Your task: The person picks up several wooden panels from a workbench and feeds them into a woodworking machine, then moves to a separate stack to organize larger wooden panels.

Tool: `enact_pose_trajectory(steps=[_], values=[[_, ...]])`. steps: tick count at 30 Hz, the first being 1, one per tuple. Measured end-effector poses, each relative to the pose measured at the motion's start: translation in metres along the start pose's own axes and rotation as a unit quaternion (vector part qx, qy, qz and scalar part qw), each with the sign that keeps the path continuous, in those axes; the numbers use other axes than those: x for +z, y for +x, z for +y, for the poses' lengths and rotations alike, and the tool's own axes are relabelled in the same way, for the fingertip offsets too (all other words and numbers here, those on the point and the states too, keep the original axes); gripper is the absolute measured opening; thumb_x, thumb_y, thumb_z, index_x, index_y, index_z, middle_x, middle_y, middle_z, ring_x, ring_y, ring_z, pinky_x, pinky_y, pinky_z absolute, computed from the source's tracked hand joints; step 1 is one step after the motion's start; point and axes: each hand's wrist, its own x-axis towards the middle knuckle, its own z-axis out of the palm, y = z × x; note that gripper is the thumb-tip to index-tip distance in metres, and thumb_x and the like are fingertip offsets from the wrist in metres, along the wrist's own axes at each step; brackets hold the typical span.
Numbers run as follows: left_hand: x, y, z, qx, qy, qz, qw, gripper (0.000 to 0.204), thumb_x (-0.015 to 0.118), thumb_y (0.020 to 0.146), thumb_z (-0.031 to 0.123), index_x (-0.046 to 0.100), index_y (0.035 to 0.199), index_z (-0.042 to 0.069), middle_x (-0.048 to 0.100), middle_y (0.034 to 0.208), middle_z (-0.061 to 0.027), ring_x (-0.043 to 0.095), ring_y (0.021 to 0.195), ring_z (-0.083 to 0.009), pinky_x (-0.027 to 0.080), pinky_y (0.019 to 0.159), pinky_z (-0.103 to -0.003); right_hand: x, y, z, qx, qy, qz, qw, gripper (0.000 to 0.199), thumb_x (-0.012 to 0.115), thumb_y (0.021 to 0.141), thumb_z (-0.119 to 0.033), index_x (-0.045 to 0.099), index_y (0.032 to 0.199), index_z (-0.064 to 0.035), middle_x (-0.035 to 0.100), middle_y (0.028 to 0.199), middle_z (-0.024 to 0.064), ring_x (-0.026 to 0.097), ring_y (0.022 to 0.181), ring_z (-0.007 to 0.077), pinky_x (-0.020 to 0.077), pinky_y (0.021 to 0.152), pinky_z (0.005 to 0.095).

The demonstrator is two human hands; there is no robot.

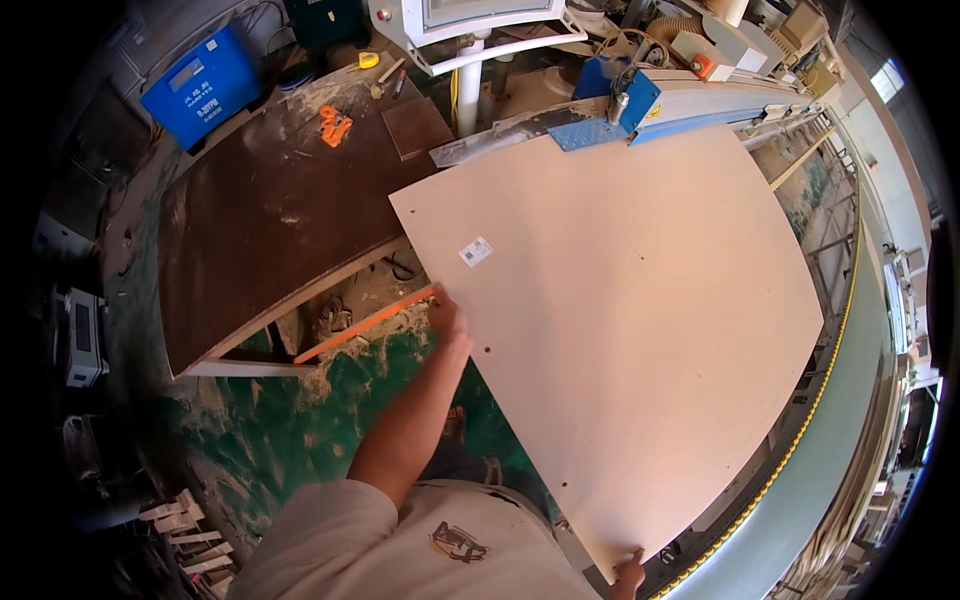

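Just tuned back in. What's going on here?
A person has both hands on a large pale panel: the left hand at its left edge, the right hand at its near corner. A small white label is on its top face. The far edge is by a blue plate. To the left, an orange tool lies on a brown table.

Head fisheye — close, looking down past shirt (400,550) onto panel (620,330).
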Motion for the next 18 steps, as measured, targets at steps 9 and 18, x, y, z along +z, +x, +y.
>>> enact_pose_trajectory(steps=[9, 18], values=[[0.082, -0.027, 0.016, -0.119, -0.119, -0.222, 0.960, 0.057, 0.030, 0.106, 0.053, 0.048, 0.133, 0.006, 0.061, 0.120, -0.0088, 0.065, 0.107, -0.0230, 0.058, 0.087, -0.039, 0.043, 0.007, -0.120, 0.012, 0.023, 0.087, 0.996, 0.063, 0.053, 0.094, -0.065, 0.062, 0.080, -0.0045, 0.054, 0.055, 0.0096, 0.055, 0.049, 0.0275, 0.0458, 0.048, 0.0429], [0.168, -0.043, 0.003, -0.156, -0.131, -0.144, 0.968, 0.060, 0.030, 0.106, 0.054, 0.054, 0.126, 0.003, 0.065, 0.113, -0.0101, 0.068, 0.100, -0.0225, 0.059, 0.083, -0.037, 0.061, 0.051, -0.215, -0.024, -0.043, 0.120, 0.992, 0.063, 0.052, 0.096, -0.062, 0.063, 0.082, -0.0022, 0.057, 0.060, 0.0130, 0.058, 0.055, 0.0318, 0.0475, 0.054, 0.0453]])
